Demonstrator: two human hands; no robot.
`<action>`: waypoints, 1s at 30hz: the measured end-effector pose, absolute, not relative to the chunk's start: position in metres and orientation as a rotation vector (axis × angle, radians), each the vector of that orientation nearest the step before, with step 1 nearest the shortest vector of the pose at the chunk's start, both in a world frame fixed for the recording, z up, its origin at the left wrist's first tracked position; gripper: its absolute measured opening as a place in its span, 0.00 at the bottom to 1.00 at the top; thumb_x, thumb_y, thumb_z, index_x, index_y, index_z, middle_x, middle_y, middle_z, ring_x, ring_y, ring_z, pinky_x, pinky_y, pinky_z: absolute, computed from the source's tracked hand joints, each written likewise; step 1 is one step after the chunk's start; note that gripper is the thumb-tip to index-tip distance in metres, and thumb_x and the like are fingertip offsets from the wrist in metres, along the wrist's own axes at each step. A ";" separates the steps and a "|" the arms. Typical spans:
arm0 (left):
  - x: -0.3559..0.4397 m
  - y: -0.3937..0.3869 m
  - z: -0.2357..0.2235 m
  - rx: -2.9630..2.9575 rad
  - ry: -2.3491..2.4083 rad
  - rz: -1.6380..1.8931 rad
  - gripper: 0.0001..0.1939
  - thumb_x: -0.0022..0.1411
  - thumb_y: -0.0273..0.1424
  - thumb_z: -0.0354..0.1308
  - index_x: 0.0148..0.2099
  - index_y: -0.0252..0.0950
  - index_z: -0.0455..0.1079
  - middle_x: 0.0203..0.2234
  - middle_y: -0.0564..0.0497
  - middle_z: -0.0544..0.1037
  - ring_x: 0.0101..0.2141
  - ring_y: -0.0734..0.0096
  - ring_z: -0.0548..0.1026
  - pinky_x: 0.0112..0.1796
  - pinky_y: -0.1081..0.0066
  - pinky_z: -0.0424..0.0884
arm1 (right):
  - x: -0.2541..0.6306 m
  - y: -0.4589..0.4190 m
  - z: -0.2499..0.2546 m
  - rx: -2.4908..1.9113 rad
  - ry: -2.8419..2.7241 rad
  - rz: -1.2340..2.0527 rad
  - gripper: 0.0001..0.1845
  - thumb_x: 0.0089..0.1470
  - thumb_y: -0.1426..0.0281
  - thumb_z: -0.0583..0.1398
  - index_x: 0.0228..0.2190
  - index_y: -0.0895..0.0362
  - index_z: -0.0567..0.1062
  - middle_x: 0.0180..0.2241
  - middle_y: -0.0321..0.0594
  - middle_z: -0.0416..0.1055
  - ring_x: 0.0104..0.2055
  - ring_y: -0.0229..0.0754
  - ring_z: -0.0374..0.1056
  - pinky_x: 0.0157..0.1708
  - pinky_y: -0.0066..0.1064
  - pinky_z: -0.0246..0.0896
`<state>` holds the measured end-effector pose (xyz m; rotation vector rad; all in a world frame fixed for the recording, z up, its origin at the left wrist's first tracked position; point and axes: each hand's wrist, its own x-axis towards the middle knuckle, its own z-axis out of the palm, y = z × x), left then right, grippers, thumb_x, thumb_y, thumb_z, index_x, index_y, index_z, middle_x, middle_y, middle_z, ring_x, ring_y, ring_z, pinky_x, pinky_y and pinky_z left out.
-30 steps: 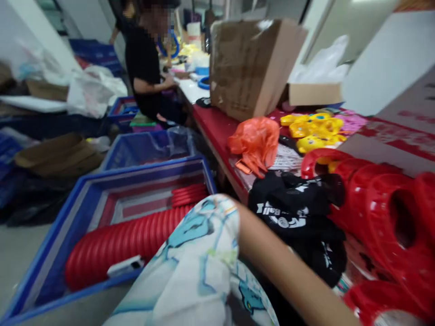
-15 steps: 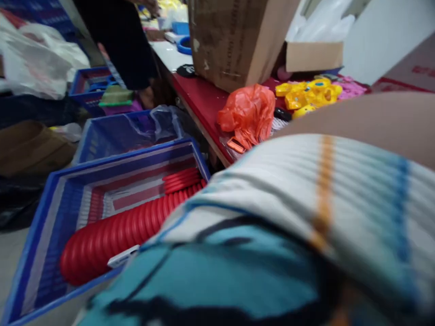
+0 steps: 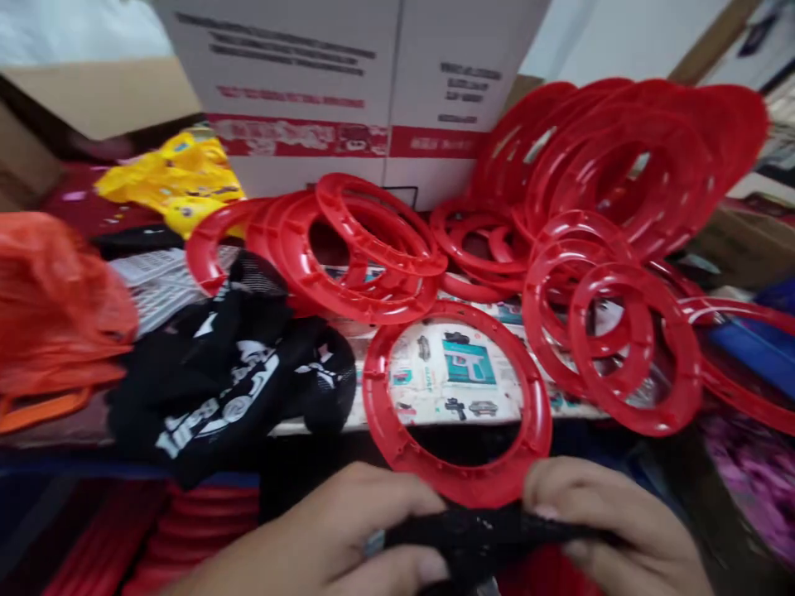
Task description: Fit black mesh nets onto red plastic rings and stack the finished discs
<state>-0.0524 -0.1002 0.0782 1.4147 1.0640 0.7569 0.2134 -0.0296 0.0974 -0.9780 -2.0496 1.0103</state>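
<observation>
Gripping a black item (image 3: 475,538) between both hands

The black item sits low at the near edge of the view, level and blurred, so exactly what it is cannot be told. The left hand (image 3: 366,517) is closed on its left end, thumb below and fingers above; the right hand (image 3: 612,517) pinches its right end with curled fingers. The step in hand looks like handling it two-handed, and the next move calls for a firm grip at both ends and room from the ring. That red ring (image 3: 463,484) lies just beyond at 12 o'clock, its near rim close to the right fingertips; whether they touch cannot be told.

Outward at 1 to 2 o'clock are overlapping red rings (image 3: 634,418), with larger red discs (image 3: 739,124) behind them. Black caps and cloth (image 3: 217,414) lie at 10 o'clock, an orange bag (image 3: 55,298) farther out, and yellow pieces (image 3: 199,174) between 10 and 11. A printed carton (image 3: 298,83) stands toward 11 o'clock.
</observation>
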 end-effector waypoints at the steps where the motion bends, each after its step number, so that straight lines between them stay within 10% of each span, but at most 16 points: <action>1: -0.054 -0.107 0.068 1.385 1.146 0.746 0.13 0.60 0.43 0.58 0.44 0.47 0.77 0.38 0.53 0.80 0.40 0.70 0.76 0.41 0.76 0.72 | 0.208 -0.032 0.099 -0.960 -2.089 1.024 0.03 0.55 0.68 0.64 0.31 0.48 0.80 0.28 0.36 0.76 0.29 0.38 0.74 0.30 0.23 0.71; 10: -0.046 -0.104 0.042 1.009 1.185 0.706 0.14 0.50 0.42 0.67 0.38 0.42 0.77 0.32 0.53 0.78 0.33 0.71 0.75 0.34 0.75 0.73 | 0.204 -0.036 0.087 -1.092 -2.110 0.934 0.03 0.54 0.70 0.63 0.32 0.49 0.78 0.24 0.33 0.76 0.24 0.36 0.72 0.28 0.22 0.70; 15: -0.045 -0.095 0.044 1.413 1.147 1.237 0.04 0.58 0.29 0.61 0.36 0.43 0.76 0.28 0.53 0.77 0.36 0.68 0.76 0.40 0.68 0.74 | 0.206 -0.031 0.096 -0.890 -2.150 1.024 0.08 0.54 0.70 0.64 0.37 0.47 0.78 0.24 0.34 0.74 0.24 0.38 0.71 0.25 0.26 0.67; 20: -0.043 -0.093 0.045 1.350 1.137 1.352 0.06 0.61 0.28 0.58 0.40 0.45 0.71 0.31 0.54 0.76 0.32 0.73 0.76 0.30 0.75 0.74 | 0.197 -0.027 0.110 -0.985 -2.110 0.844 0.12 0.56 0.74 0.61 0.38 0.44 0.78 0.35 0.38 0.75 0.38 0.43 0.73 0.37 0.32 0.70; 27: -0.050 -0.049 0.002 2.272 1.609 0.902 0.17 0.63 0.38 0.53 0.51 0.36 0.71 0.51 0.42 0.76 0.59 0.45 0.64 0.59 0.39 0.58 | 0.193 0.002 0.115 -1.128 -1.953 0.761 0.11 0.59 0.72 0.60 0.37 0.42 0.78 0.34 0.32 0.77 0.36 0.39 0.73 0.39 0.30 0.68; 30: -0.044 -0.042 -0.015 2.413 1.648 0.770 0.12 0.64 0.34 0.53 0.45 0.34 0.74 0.47 0.43 0.77 0.58 0.49 0.67 0.58 0.42 0.61 | 0.195 0.026 0.116 -1.141 -1.920 0.967 0.05 0.58 0.65 0.61 0.36 0.46 0.78 0.33 0.35 0.77 0.35 0.40 0.72 0.34 0.30 0.68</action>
